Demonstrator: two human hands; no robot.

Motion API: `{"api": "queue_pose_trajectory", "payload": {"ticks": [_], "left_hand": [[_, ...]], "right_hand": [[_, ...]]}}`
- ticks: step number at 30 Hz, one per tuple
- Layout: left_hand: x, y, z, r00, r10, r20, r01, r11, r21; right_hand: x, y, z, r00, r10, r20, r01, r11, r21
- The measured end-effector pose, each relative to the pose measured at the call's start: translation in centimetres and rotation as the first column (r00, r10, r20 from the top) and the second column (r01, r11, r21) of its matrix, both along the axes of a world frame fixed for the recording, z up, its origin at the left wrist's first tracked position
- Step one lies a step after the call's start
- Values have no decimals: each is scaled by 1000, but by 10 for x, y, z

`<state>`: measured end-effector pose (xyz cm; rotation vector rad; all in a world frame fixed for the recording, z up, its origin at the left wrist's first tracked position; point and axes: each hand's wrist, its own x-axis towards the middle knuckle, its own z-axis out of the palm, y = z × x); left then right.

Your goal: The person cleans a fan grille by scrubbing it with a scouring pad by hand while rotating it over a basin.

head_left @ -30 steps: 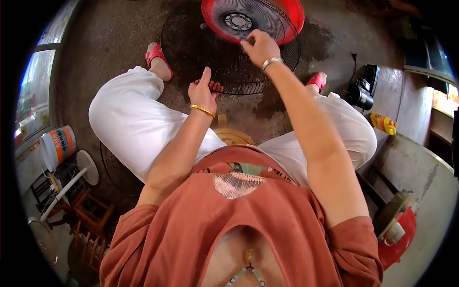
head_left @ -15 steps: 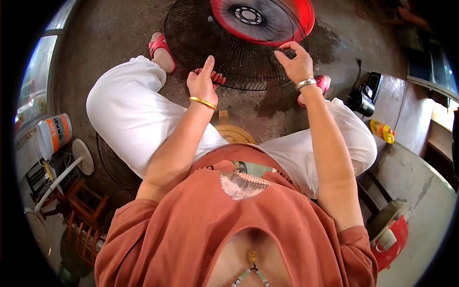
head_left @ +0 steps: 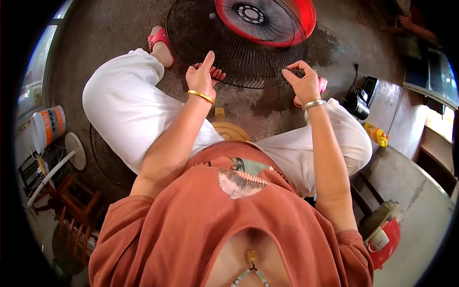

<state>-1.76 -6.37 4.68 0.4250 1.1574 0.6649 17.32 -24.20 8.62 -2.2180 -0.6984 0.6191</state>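
Note:
A black wire fan guard (head_left: 229, 62) with a round hub lies tilted in front of me, partly over a red basin (head_left: 311, 21). My left hand (head_left: 203, 79), with a gold bangle, is closed round the guard's near rim, thumb pointing up and fingers curled underneath. At the guard's near right edge is my right hand (head_left: 304, 85), with a silver bangle. Its thumb and fingers are pinched together. Something dark and rough shows between them, too small to make out.
A yellow stool (head_left: 229, 131) is between my legs. On the right are a black appliance with a plug (head_left: 359, 103) and a yellow bottle (head_left: 377, 135). On the left are a white bucket (head_left: 49, 126) and another fan guard (head_left: 98, 155). Another person's arm (head_left: 416, 27) shows far right.
My right hand has moved nearer to me along the guard's right edge, fingers still pinched. My left hand keeps its hold on the rim. The view has shifted slightly.

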Motion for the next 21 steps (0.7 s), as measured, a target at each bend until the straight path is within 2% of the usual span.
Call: {"api": "queue_pose_trajectory", "payload": {"ticks": [2, 6, 10, 11, 14, 16, 17, 20, 21], "left_hand": [[0, 1, 2, 1000, -3, -1, 3, 1000, 6], [-2, 2, 1, 1000, -22, 3, 22, 1000, -1], [-4, -5, -2, 999, -31, -17, 31, 999, -9], [-3, -6, -1, 999, -31, -24, 31, 999, -9], [-2, -3, 0, 999, -15, -38, 15, 1000, -9], [-3, -3, -2, 999, -3, -43, 2, 1000, -22], [-3, -3, -3, 999, 0, -44, -1, 1000, -19], [-1, -2, -3, 999, 5, -34, -5, 1000, -20], [-2, 0, -5, 1000, 6, -20, -6, 1000, -25]], "right_hand": [[2, 0, -9, 986, 79, 144, -83, 996, 24], [-14, 18, -17, 933, 173, 316, -177, 984, -15], [3, 58, -36, 881, 98, 463, -148, 986, 73], [12, 68, -36, 874, 98, 477, -139, 989, 53], [43, 92, -41, 944, -160, 290, 74, 955, 287], [48, 95, -20, 964, -188, 185, 151, 968, 199], [51, 92, -26, 962, -106, 250, 51, 975, 218], [36, 70, -39, 954, 120, 274, -146, 986, 76], [18, 59, -43, 938, 91, 334, -113, 993, 45]]}}
